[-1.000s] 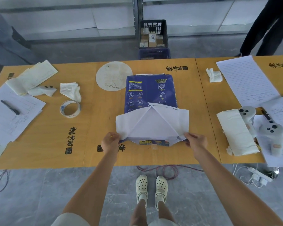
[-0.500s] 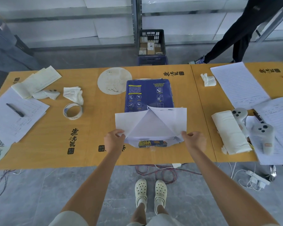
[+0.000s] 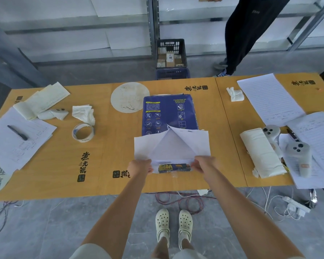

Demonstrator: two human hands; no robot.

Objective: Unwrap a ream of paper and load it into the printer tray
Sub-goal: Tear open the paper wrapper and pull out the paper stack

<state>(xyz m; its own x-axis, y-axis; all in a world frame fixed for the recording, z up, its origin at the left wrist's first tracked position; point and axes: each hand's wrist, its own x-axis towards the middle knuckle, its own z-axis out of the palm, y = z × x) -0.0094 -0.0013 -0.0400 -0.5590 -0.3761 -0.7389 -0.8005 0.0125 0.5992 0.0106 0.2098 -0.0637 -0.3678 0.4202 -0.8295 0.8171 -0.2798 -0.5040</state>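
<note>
A ream of paper (image 3: 167,113) in a dark blue wrapper lies flat in the middle of the orange table (image 3: 105,161). The wrapper's near end is unfolded: white flaps (image 3: 171,146) are spread back over the pack, and a blue-and-yellow label strip (image 3: 174,167) shows at the near edge. My left hand (image 3: 139,166) pinches the left corner of the flaps. My right hand (image 3: 204,163) grips their right corner. No printer or tray is in view.
A tape roll (image 3: 83,132), crumpled tissues (image 3: 83,114), papers and a pen (image 3: 17,130) lie on the left. On the right are lined sheets (image 3: 269,99), a rolled cloth (image 3: 261,152) and two grey controllers (image 3: 297,152). A person (image 3: 247,32) stands behind the table near a crate (image 3: 171,53). Cables (image 3: 178,200) lie underfoot.
Both hands have moved inward along the near edge of the wrapper flaps and now sit closer together. The view has tilted upward, so the table appears lower.
</note>
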